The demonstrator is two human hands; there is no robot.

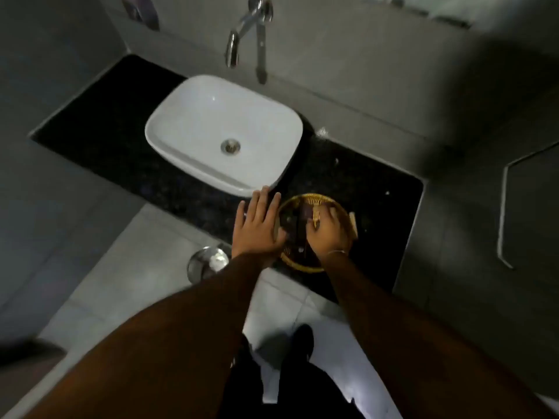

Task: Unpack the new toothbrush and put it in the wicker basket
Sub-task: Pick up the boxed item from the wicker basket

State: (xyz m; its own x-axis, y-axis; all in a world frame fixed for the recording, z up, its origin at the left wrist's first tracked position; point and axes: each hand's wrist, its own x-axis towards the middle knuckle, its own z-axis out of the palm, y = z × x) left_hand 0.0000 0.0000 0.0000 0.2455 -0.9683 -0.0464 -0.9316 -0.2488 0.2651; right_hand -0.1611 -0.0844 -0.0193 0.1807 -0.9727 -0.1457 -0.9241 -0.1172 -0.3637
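A round wicker basket (314, 198) with a golden rim stands on the black counter, just right of the basin's near corner. My left hand (257, 228) lies flat with fingers spread against the basket's left rim and holds nothing. My right hand (328, 232) reaches down into the basket, fingers curled around a small pale yellowish piece (316, 217) that looks like the toothbrush's end. The rest of the toothbrush is hidden by the hand and the dark inside of the basket.
A white basin (193, 122) sits on the black counter (378, 182) under a chrome tap (233, 49). A pale flat piece (354, 225) lies against the basket's right side. A steel bin (207, 263) stands on the floor below the counter's front edge.
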